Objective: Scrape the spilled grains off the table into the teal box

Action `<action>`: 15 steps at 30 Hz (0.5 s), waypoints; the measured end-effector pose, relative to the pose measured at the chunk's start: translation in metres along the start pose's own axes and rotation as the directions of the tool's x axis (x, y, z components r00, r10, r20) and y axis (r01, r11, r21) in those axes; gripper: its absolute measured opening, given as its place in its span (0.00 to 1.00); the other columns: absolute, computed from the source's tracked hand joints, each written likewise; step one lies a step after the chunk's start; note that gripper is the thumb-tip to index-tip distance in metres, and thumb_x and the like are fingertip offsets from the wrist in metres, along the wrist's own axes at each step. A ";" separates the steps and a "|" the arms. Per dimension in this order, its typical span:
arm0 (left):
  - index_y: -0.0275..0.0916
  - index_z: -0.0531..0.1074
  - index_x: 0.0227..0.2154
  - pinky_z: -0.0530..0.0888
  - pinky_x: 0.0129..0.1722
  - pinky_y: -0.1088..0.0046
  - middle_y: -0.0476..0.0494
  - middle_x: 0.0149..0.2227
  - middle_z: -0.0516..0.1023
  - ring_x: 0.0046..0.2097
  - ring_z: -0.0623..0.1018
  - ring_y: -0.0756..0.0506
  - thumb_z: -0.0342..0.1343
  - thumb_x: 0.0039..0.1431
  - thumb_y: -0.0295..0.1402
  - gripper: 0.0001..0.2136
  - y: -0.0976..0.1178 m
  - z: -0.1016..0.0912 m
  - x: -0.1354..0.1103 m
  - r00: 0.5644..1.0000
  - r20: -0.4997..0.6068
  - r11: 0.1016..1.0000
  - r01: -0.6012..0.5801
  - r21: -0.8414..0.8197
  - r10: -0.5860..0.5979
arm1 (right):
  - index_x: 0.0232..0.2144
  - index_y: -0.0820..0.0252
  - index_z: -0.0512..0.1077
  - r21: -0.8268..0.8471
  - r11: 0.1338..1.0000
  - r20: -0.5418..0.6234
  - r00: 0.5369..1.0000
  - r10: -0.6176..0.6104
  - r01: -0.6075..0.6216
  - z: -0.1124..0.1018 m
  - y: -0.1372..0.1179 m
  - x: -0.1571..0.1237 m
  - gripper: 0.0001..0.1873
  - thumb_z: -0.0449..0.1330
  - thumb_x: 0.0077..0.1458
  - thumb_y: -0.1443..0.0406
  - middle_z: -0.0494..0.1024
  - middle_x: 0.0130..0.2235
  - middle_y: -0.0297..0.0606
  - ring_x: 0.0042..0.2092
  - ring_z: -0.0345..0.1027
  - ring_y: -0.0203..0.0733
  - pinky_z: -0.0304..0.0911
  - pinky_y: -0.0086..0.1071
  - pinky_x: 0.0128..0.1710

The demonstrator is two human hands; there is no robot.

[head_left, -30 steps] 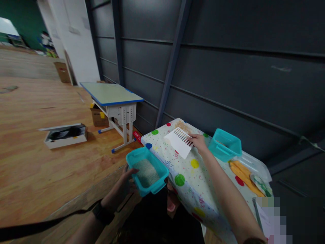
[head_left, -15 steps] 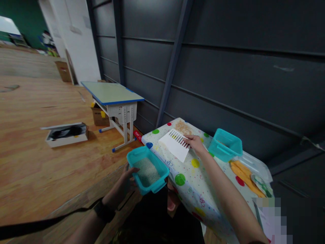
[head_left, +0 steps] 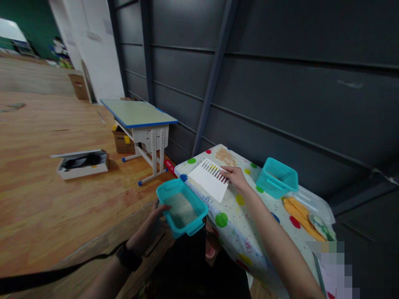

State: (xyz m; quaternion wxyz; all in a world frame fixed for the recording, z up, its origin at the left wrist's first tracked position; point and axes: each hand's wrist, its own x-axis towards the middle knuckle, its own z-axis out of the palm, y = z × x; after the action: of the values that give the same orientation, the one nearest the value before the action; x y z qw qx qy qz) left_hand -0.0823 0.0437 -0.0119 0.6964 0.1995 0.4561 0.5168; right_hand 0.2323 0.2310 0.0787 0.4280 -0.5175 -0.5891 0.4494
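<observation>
My left hand point(head_left: 157, 220) grips a turquoise plastic container point(head_left: 202, 206) by its left side, just off the table's front edge. Pale, rice-like grains point(head_left: 182, 207) cover its bottom. Fingers of my right hand point(head_left: 235, 176) are closed on the far right edge of a white card point(head_left: 207, 182) printed with a row of coloured bars. The card lies low over the tabletop, its near edge close to the container. Behind it, a patch of tan grains point(head_left: 226, 156) is spread on the spotted tablecloth point(head_left: 232, 226).
Toward the wall, a second turquoise container point(head_left: 277, 178) holds something barely visible. Near it lie a clear lid point(head_left: 314, 203) and an orange cloth point(head_left: 299, 216). A school desk point(head_left: 140, 113) stands further left, with an open white box point(head_left: 82, 164) on the floor.
My right hand has drawn the card a little left and toward the container's rim. The container in my left hand stays almost where it was.
</observation>
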 end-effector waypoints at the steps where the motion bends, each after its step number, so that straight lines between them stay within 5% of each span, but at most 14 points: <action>1: 0.49 0.61 0.69 0.79 0.30 0.69 0.50 0.41 0.80 0.31 0.82 0.45 0.72 0.56 0.40 0.40 -0.002 -0.002 0.003 1.000 -0.016 0.999 -0.015 0.041 0.016 | 0.43 0.65 0.89 0.008 1.000 -0.022 1.000 -0.006 0.006 0.000 -0.002 0.000 0.20 0.71 0.47 0.63 0.88 0.34 0.44 0.29 0.75 0.40 0.67 0.31 0.29; 6: 0.49 0.65 0.64 0.78 0.29 0.70 0.51 0.37 0.78 0.30 0.82 0.45 0.73 0.56 0.43 0.36 -0.009 -0.011 0.014 0.999 -0.009 0.996 -0.042 0.081 0.043 | 0.37 0.63 0.89 -0.036 0.999 -0.145 0.989 -0.018 0.013 0.004 -0.002 0.001 0.13 0.71 0.47 0.64 0.87 0.31 0.41 0.29 0.75 0.41 0.69 0.33 0.32; 12: 0.52 0.63 0.65 0.79 0.29 0.68 0.51 0.40 0.79 0.29 0.82 0.45 0.72 0.55 0.42 0.36 -0.007 -0.008 0.011 0.999 -0.009 0.997 -0.048 0.063 0.049 | 0.41 0.64 0.89 -0.003 0.999 0.028 0.999 -0.042 0.042 0.018 0.001 -0.015 0.20 0.73 0.47 0.58 0.86 0.30 0.42 0.28 0.74 0.42 0.69 0.34 0.31; 15: 0.51 0.63 0.66 0.78 0.29 0.68 0.51 0.38 0.77 0.29 0.81 0.45 0.70 0.58 0.42 0.35 -0.004 -0.003 0.006 0.998 -0.038 0.995 -0.041 0.095 0.044 | 0.43 0.64 0.89 0.024 0.998 0.026 0.997 -0.067 0.066 0.016 -0.004 -0.014 0.23 0.74 0.47 0.57 0.87 0.31 0.42 0.27 0.73 0.41 0.69 0.34 0.31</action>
State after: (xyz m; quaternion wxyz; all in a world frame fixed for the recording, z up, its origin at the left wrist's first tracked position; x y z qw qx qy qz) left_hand -0.0826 0.0471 -0.0192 0.6659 0.2315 0.4895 0.5133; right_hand 0.2173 0.2157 0.0788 0.4408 -0.4865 -0.6063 0.4488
